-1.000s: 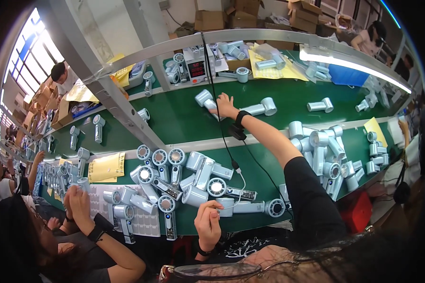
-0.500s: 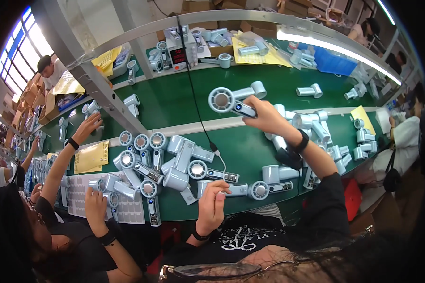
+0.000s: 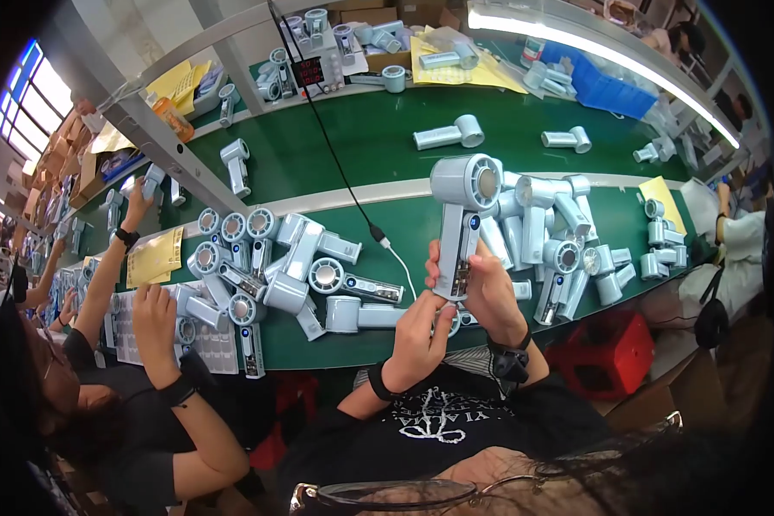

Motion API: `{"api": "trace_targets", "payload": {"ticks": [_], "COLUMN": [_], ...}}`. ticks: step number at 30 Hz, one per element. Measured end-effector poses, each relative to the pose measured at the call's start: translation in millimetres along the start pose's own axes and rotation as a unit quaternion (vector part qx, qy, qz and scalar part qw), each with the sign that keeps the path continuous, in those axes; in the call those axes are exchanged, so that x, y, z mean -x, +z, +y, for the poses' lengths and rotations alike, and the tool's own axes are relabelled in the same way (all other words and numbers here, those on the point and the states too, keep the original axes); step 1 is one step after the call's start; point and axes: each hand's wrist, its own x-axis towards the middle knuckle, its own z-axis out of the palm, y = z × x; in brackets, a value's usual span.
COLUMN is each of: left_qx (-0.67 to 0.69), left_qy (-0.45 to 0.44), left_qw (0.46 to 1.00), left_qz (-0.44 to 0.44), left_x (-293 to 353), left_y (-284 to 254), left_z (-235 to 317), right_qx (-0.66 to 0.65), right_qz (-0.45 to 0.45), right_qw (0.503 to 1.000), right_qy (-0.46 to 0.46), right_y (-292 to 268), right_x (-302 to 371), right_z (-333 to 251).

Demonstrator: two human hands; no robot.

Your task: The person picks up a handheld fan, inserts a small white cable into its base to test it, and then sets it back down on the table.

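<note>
My right hand (image 3: 495,297) is wrapped around the handle of a light blue handheld fan (image 3: 452,228), which stands upright with its round head at the top. The handle's front strip, with a small lit blue display and exposed parts low down, faces right. At the handle's bottom end, my left hand (image 3: 417,346) pinches with thumb and fingers. A white cable (image 3: 401,265) hangs from a black cord and runs down to those left fingertips; its plug is hidden there. More handheld fans (image 3: 327,275) lie to the left of my hands.
Fans are heaped right of my hands (image 3: 546,206). Beyond a pale rail, two fans lie on the green bench (image 3: 335,146). A blue bin (image 3: 615,86) stands at the back right. A co-worker's arm (image 3: 156,331) is at the left. A red stool (image 3: 606,357) stands below the bench.
My right hand has brought the fan from over the far bench closer to me and turned it upright. My left hand has moved right and up to its base, and the cable now reaches there.
</note>
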Motion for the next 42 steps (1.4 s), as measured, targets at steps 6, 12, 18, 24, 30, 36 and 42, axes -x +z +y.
{"api": "trace_targets", "payload": {"ticks": [6, 12, 18, 24, 30, 36, 42], "left_qx": [-0.045, -0.110, -0.144, -0.115, -0.112, -0.059, 0.029], "left_qy": [0.004, 0.010, 0.008, -0.077, -0.093, -0.048, -0.103], "left_qw": [0.996, 0.987, 0.981, 0.982, 0.982, 0.989, 0.990], "left_qz": [0.075, 0.119, 0.132, 0.132, 0.116, 0.130, 0.091], "left_x": [-6, -6, -2, -1, -1, -4, -2], "left_y": [10, 12, 8, 3, -2, -7, -25], "left_z": [-1, -4, -6, 4, 1, -14, -22], "right_qx": [-0.103, -0.140, -0.056, -0.015, 0.071, 0.069, 0.111], "right_qz": [-0.002, 0.013, 0.065, 0.096, 0.121, 0.099, 0.049], "right_qw": [0.994, 0.989, 0.996, 0.994, 0.984, 0.988, 0.982], "right_qy": [0.022, 0.040, -0.017, -0.054, -0.108, -0.096, -0.143], "right_y": [-5, -5, 5, 13, 19, 12, 17], "right_x": [-5, -11, -13, -13, -14, -17, -17], "right_z": [10, 21, 32, 39, 44, 51, 49]}}
